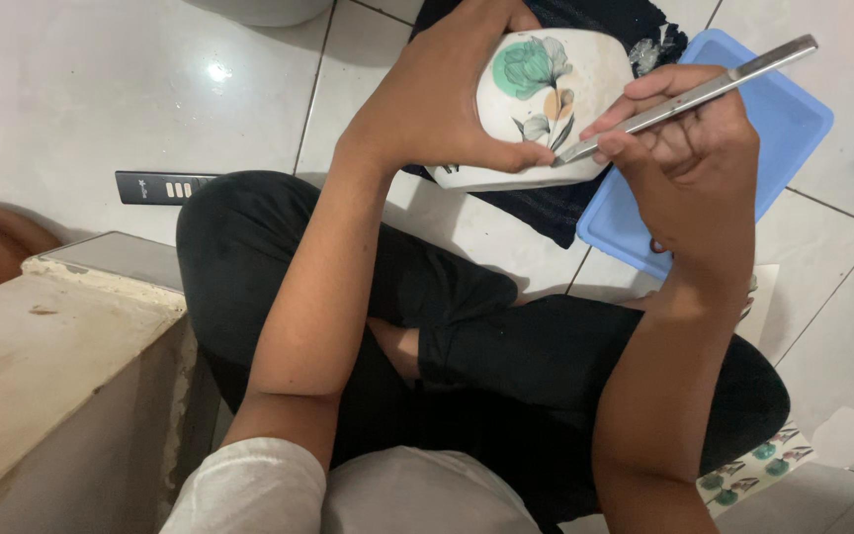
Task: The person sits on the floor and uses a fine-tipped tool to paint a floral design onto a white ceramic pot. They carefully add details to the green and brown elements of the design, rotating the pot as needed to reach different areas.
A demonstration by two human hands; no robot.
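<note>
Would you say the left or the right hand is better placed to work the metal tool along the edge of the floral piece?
Probably the right hand: it already holds the metal tool, tip at the floral piece, which the left hand grips.

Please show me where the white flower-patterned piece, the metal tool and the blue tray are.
white flower-patterned piece (555, 94): head view, on its printed face.
metal tool (714, 87): head view, on the middle of its shaft.
blue tray (793, 119): head view, on its bare right part.
</note>
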